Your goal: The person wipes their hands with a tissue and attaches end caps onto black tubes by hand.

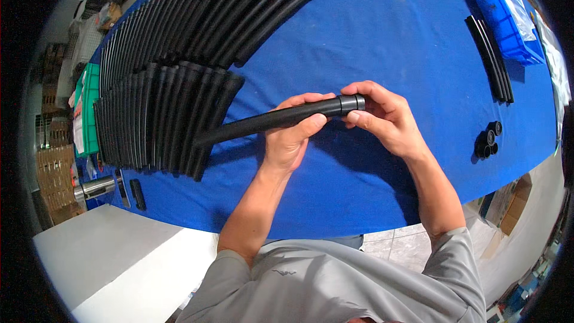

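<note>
A long black tube [263, 122] lies slanted across my hands above the blue-covered table. My left hand [290, 137] is wrapped round it, thumb on the near side. At its right end sits a black ringed cap [351, 103], which the fingers and thumb of my right hand [385, 116] pinch. The tube's left end passes over a row of black tubes [161, 116] laid side by side. Beyond that row lies another row of capped black tubes [215, 15].
Several small black caps [490, 140] stand at the right. Behind them lie a few thin black tubes [490, 60] beside a blue bin [499, 12] holding clear plastic. A green crate [88, 107] stands at the left edge, with a metal cylinder [97, 188] and a small black object [137, 194] nearer.
</note>
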{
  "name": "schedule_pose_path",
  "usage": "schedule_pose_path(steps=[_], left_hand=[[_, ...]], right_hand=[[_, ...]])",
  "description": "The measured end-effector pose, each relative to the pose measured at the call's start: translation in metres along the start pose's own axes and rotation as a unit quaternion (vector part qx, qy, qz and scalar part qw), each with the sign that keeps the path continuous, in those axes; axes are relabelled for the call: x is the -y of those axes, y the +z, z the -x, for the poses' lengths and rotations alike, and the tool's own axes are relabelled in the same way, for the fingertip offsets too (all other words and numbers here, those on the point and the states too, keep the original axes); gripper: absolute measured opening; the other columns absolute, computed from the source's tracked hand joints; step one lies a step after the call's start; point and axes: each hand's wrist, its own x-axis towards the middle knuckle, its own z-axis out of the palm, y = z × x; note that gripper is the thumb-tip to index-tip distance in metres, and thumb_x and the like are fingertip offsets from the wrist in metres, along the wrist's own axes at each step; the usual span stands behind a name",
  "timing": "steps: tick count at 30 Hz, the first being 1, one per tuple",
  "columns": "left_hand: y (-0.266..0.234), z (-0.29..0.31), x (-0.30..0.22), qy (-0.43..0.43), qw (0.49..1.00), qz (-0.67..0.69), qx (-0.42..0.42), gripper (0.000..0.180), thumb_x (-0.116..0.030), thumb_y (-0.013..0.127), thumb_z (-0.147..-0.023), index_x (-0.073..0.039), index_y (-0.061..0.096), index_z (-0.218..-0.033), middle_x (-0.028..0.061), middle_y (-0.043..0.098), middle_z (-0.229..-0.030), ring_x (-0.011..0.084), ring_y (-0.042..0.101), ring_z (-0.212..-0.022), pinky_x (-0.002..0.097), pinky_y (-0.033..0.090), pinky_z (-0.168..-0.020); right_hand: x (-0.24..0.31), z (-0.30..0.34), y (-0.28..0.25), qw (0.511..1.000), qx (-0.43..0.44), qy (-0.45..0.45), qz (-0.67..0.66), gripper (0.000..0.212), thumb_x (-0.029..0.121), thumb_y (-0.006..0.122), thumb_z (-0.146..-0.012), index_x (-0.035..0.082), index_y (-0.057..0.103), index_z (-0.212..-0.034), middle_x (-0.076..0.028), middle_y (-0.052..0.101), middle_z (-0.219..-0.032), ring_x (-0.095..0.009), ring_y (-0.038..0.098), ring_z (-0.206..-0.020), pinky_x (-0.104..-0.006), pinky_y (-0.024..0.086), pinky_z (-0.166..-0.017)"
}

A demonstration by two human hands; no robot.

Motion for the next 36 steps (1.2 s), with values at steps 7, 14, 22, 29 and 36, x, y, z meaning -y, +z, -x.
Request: schedule_pose_path(steps=[7, 14, 22, 29, 36], left_hand=[[0.005, 0.004, 0.005, 0.003, 1.000, 0.002, -0.029, 0.034, -0.001, 0.068, -0.083, 0.002, 0.060, -0.115, 0.0200, 0.065, -0.115, 0.0279, 0.065, -0.106, 0.0408, 0.055, -0.095], [0.011, 0.004, 0.005, -0.017, 0.998, 0.030, -0.058, 0.030, -0.003, 0.069, -0.084, 0.002, 0.061, -0.113, 0.0194, 0.066, -0.114, 0.0269, 0.066, -0.103, 0.0393, 0.057, -0.091], [0.016, 0.011, 0.007, -0.022, 0.990, 0.118, -0.079, 0.027, 0.001, 0.068, -0.085, -0.001, 0.063, -0.112, 0.0155, 0.066, -0.113, 0.0224, 0.066, -0.101, 0.0345, 0.057, -0.089], [0.016, 0.014, 0.005, -0.032, 0.991, 0.098, -0.085, 0.026, -0.002, 0.066, -0.087, 0.000, 0.062, -0.112, 0.0176, 0.065, -0.113, 0.0268, 0.065, -0.105, 0.0406, 0.054, -0.096], [0.032, 0.041, 0.004, -0.003, 0.993, 0.059, -0.103, 0.039, -0.011, 0.069, -0.089, 0.000, 0.055, -0.124, 0.0164, 0.062, -0.119, 0.0266, 0.063, -0.108, 0.0384, 0.055, -0.093]], right_hand=[[0.000, -0.001, -0.002, 0.996, -0.002, -0.050, 0.074, 0.031, 0.012, 0.067, -0.091, -0.001, 0.058, -0.117, -0.004, 0.060, -0.101, -0.008, 0.059, -0.089, -0.0233, 0.049, -0.075], [-0.002, -0.003, 0.000, 0.976, -0.031, -0.098, 0.189, 0.031, 0.013, 0.068, -0.088, -0.002, 0.060, -0.113, -0.008, 0.060, -0.095, -0.013, 0.060, -0.084, -0.0265, 0.049, -0.071], [0.000, -0.001, 0.008, 0.970, -0.040, -0.116, 0.209, 0.030, 0.012, 0.067, -0.088, -0.002, 0.061, -0.113, -0.011, 0.063, -0.100, -0.017, 0.062, -0.086, -0.0288, 0.049, -0.073], [0.001, 0.000, 0.004, 0.970, -0.013, -0.112, 0.215, 0.033, 0.013, 0.068, -0.088, -0.001, 0.059, -0.117, -0.010, 0.061, -0.100, -0.016, 0.062, -0.094, -0.0285, 0.050, -0.078], [-0.008, -0.002, 0.008, 0.995, 0.020, -0.080, 0.057, 0.041, 0.014, 0.077, -0.083, 0.003, 0.060, -0.118, -0.003, 0.063, -0.096, -0.011, 0.060, -0.090, -0.0258, 0.050, -0.077]])
